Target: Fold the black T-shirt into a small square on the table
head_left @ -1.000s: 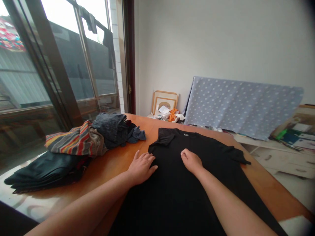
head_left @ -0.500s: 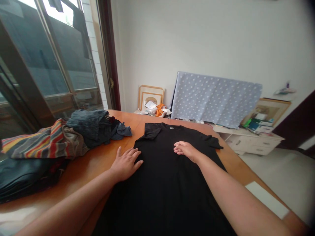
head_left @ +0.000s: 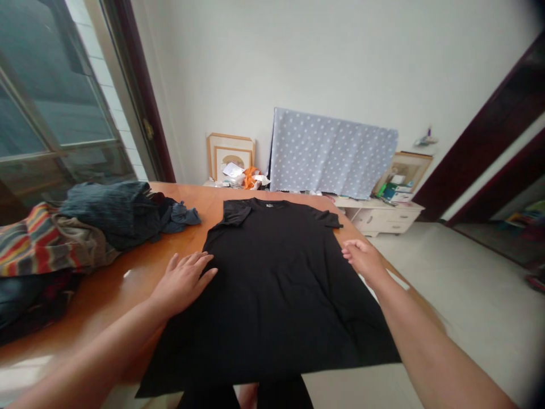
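Observation:
A black short-sleeved T-shirt (head_left: 272, 272) lies spread out on the wooden table, its neckline at the far side and its hem hanging over the near edge. My left hand (head_left: 183, 281) is open, fingers stretched, palm down at the shirt's left side edge. At the right side edge, my right hand (head_left: 364, 261) has its fingers curled together. Whether cloth is pinched between those fingers is hidden. A few creases run across the lower right of the shirt.
Clothes are piled on the left of the table (head_left: 140, 272): a striped garment (head_left: 38, 241) and a blue-grey garment (head_left: 110, 213). A polka-dot cloth (head_left: 332, 153) covers something by the wall, near a white cabinet (head_left: 383, 221). A white flat item (head_left: 398, 278) lies behind my right arm.
My right hand has moved from over the shirt's chest to its right side edge. The left hand stays by the left edge. My view has turned right and tilted down, showing the hem.

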Motion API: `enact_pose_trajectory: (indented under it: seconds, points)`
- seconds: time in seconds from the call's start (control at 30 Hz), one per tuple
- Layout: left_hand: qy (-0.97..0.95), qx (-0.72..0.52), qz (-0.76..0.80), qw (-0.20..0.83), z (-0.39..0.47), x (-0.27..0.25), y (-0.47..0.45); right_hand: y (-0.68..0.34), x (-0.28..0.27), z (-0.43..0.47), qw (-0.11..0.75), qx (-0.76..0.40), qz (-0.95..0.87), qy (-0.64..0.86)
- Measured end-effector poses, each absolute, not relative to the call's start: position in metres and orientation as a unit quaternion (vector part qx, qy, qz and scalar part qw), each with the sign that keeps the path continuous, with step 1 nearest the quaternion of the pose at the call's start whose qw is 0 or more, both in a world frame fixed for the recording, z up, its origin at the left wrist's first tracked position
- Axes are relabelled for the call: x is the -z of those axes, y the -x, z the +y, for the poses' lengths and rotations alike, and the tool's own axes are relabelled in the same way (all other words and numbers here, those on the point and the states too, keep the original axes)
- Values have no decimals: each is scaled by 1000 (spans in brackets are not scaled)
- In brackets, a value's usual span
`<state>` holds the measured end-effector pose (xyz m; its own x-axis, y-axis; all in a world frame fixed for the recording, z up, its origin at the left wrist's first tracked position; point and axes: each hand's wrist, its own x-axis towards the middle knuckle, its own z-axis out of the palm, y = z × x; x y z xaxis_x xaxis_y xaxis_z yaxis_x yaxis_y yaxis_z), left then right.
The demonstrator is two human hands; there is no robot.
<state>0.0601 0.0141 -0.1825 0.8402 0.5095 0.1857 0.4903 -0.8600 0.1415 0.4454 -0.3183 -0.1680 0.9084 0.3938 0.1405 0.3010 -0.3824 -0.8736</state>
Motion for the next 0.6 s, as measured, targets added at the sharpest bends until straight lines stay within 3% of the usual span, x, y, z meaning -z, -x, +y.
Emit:
enact_pose_trajectory:
  seconds: [0.1, 0.23, 0.33, 0.6]
  points:
    - [-961, -118, 244, 47, -7, 184, -37, -436, 171, -363, 412, 24, -208, 887]
    - [-970, -104, 212, 61, -32, 190, -11, -401, 176, -398, 171, 73, -202, 962]
    - [-974, -72, 205, 63, -40, 194, 1, -371, 186, -411, 48, 109, -214, 970]
    - [-979, -71, 187, 29, -25, 200, 21, -363, 207, -446, -45, 179, -237, 954]
